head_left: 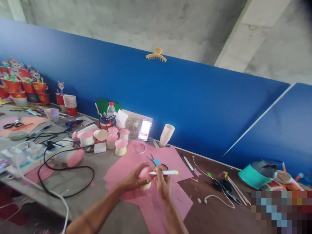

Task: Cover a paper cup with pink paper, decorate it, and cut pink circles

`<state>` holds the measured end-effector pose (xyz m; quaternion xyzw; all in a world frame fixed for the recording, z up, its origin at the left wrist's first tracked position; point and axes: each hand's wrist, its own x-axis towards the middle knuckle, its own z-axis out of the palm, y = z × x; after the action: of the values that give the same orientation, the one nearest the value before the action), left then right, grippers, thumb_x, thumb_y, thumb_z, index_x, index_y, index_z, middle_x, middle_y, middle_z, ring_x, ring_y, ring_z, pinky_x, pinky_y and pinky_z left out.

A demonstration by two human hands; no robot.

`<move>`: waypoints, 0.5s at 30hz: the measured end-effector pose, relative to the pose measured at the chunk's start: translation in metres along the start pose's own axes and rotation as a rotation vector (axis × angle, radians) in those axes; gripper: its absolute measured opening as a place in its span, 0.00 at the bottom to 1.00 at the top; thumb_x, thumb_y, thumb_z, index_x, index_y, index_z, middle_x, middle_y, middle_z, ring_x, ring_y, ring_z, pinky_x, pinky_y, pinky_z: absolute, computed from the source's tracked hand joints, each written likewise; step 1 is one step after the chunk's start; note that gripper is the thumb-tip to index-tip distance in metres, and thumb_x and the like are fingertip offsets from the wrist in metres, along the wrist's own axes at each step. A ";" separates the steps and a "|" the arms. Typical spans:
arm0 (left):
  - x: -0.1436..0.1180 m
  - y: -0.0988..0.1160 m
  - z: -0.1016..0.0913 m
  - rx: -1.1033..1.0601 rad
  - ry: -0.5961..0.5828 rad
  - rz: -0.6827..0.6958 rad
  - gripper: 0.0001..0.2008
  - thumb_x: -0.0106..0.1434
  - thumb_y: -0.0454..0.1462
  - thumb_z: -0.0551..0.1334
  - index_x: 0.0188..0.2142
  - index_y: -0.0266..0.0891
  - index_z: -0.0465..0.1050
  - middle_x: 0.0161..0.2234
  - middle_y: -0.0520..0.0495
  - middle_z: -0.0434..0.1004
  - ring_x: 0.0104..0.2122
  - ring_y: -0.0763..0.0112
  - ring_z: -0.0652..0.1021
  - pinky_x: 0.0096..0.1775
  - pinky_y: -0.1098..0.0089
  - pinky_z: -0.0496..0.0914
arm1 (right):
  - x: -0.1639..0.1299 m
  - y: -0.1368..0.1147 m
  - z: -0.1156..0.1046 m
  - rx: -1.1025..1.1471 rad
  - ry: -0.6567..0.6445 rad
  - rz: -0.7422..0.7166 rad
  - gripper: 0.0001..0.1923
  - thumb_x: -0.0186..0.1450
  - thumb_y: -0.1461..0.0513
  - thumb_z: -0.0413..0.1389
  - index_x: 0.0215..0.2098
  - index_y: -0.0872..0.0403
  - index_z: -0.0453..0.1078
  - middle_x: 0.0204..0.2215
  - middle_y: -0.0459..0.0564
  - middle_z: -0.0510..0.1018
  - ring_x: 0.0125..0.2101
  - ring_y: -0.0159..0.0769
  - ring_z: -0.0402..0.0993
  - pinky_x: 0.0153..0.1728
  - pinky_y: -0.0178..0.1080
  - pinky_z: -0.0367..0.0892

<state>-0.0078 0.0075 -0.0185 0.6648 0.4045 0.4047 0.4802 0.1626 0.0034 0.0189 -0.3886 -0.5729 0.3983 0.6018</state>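
Left hand [133, 180] closed around pink-topped cup [145, 177], held over pink paper [156, 195] on bench [102, 195]. Right hand [163, 182] pinches white pen [164, 172], tip at cup. Scissors [156, 161] just behind, more pink-topped cups [117, 139] farther back.

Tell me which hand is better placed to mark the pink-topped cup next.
Right, most likely. The right hand already holds the white pen, its tip against the pink-topped cup. The left hand wraps the cup's side, its grip steadying it above the pink paper.
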 end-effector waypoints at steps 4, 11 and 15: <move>0.000 -0.002 0.000 0.009 0.008 0.019 0.37 0.59 0.53 0.69 0.62 0.42 0.65 0.60 0.41 0.74 0.58 0.49 0.73 0.58 0.55 0.71 | 0.000 0.000 0.001 -0.002 0.000 -0.014 0.19 0.67 0.46 0.56 0.24 0.47 0.67 0.16 0.42 0.64 0.17 0.35 0.59 0.18 0.40 0.60; 0.000 -0.002 0.001 -0.032 -0.004 0.007 0.40 0.58 0.57 0.70 0.63 0.43 0.65 0.55 0.42 0.76 0.53 0.52 0.76 0.51 0.59 0.74 | 0.002 0.001 0.002 -0.005 0.009 -0.023 0.23 0.67 0.44 0.57 0.24 0.51 0.65 0.17 0.39 0.64 0.17 0.30 0.58 0.19 0.35 0.59; -0.001 -0.002 0.001 -0.015 -0.001 -0.013 0.40 0.58 0.57 0.69 0.64 0.43 0.65 0.53 0.43 0.77 0.52 0.52 0.76 0.51 0.59 0.74 | 0.004 0.004 0.001 -0.020 0.031 0.006 0.23 0.66 0.43 0.57 0.25 0.51 0.66 0.16 0.38 0.63 0.17 0.30 0.59 0.19 0.34 0.61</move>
<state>-0.0077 0.0071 -0.0209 0.6588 0.4054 0.4043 0.4880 0.1620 0.0085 0.0166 -0.4026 -0.5664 0.3882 0.6053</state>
